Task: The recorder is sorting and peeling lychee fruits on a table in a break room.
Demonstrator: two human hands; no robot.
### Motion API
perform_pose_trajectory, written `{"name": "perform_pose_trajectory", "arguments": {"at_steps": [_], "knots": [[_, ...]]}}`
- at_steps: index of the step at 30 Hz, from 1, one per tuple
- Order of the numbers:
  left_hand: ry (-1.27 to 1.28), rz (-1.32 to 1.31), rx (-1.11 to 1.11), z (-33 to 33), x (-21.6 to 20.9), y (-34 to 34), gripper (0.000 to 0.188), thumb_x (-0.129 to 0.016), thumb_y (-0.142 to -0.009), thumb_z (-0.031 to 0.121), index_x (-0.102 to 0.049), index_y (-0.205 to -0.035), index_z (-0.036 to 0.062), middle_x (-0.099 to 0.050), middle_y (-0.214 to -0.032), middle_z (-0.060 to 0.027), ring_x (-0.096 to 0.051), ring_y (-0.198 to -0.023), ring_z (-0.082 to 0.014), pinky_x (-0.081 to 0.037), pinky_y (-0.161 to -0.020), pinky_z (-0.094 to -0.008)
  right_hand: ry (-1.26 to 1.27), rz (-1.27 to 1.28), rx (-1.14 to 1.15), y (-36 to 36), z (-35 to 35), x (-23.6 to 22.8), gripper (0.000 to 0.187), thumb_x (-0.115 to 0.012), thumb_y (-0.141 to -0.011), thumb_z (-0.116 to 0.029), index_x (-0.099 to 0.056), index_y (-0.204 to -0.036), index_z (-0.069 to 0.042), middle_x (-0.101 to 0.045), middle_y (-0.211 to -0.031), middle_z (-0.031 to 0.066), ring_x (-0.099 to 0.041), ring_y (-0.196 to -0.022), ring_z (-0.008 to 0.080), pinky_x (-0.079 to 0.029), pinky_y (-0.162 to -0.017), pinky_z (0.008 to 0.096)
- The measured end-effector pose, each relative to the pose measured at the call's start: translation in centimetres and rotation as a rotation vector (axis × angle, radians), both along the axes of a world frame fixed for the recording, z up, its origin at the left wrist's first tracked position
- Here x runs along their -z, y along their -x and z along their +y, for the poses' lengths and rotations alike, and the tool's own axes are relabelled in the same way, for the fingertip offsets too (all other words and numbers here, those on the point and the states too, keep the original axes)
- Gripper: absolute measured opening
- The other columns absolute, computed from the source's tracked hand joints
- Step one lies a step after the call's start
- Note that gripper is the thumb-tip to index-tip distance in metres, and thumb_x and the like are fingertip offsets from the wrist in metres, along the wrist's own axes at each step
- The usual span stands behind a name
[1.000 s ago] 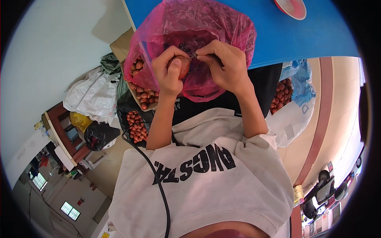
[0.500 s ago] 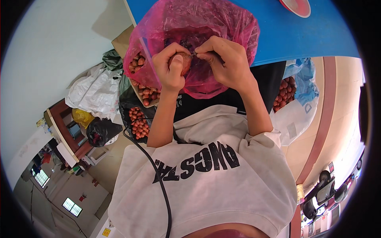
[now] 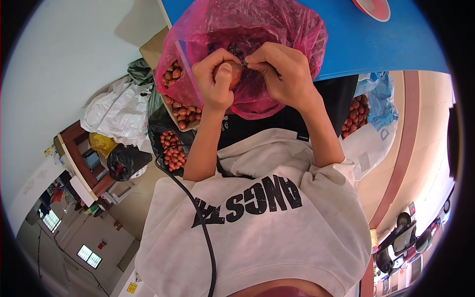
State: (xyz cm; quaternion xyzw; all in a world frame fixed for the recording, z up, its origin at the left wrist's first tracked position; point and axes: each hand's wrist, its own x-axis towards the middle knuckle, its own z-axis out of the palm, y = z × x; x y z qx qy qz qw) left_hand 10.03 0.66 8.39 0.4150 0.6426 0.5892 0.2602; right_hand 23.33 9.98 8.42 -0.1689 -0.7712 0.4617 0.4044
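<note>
My left hand (image 3: 213, 84) is wrapped round a round reddish-brown thing (image 3: 235, 75), like a bulb or fruit, with the thumb laid along its near side. Close by its far right end, my right hand (image 3: 287, 74) pinches thumb and forefinger together. A small dark bit shows at those fingertips, too small to name. Both hands are over the mouth of a crumpled, see-through pink plastic bag (image 3: 307, 34). Dark matter shows inside the bag, mostly hidden by the hands and folds.
A blue table (image 3: 396, 47) lies ahead, with a red-and-white bowl (image 3: 374, 9) at its far right. Left of my lap, a cardboard box (image 3: 156, 47) and a black bag (image 3: 157, 121) hold small red round things; a blue-and-white bag (image 3: 378, 111) is at right. A black cable (image 3: 202, 218) crosses my shirt.
Both hands have shifted slightly to the right. My right fingertips are now nearer the end of the round thing, which is still in my left hand.
</note>
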Motion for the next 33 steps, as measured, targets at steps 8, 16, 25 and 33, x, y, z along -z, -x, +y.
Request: {"name": "perform_pose_trajectory", "arguments": {"at_steps": [8,16,25,33], "knots": [[-0.006,-0.039,0.017,0.1,0.0,0.0,0.021,-0.046,-0.073,0.011,-0.062,-0.071,-0.0024,-0.048,-0.053,0.0002,-0.031,-0.05,-0.0084,-0.026,-0.048,-0.021,-0.016,-0.019,-0.006,0.1,0.0,0.4,0.027,-0.057,-0.062,0.018,-0.063,-0.082,0.001,-0.061,-0.073,0.006,-0.05,-0.058,0.0173,-0.042,-0.052,0.0258],[0.032,-0.024,0.036,-0.1,-0.2,-0.1,0.019,-0.046,-0.073,0.009,-0.061,-0.07,-0.0023,-0.05,-0.053,0.0003,-0.033,-0.049,-0.008,-0.027,-0.047,-0.0202,-0.023,-0.032,-0.049,0.1,-0.2,0.5,0.028,-0.056,-0.063,0.017,-0.063,-0.084,0.001,-0.059,-0.071,0.0061,-0.048,-0.056,0.0183,-0.041,-0.053,0.0267],[0.093,-0.082,0.099,-0.5,-1.3,0.1,0.021,-0.048,-0.077,0.011,-0.064,-0.075,-0.0027,-0.056,-0.058,-0.0021,-0.038,-0.051,-0.0089,-0.031,-0.05,-0.0203,-0.041,-0.071,-0.059,-0.9,-0.2,-0.6,0.023,-0.059,-0.068,0.015,-0.063,-0.085,0.001,-0.062,-0.074,0.0059,-0.051,-0.058,0.019,-0.043,-0.055,0.0268],[-0.093,-0.174,0.087,-0.9,-4.5,-1.3,0.034,-0.048,-0.087,0.023,-0.065,-0.101,-0.0036,-0.066,-0.089,-0.0108,-0.049,-0.069,-0.013,-0.038,-0.061,-0.0225,0.075,-0.007,0.108,-2.0,-1.5,-3.4,0.014,-0.065,-0.079,0.009,-0.067,-0.089,0.0,-0.069,-0.082,0.0043,-0.057,-0.063,0.0151,-0.047,-0.06,0.0237]]}}
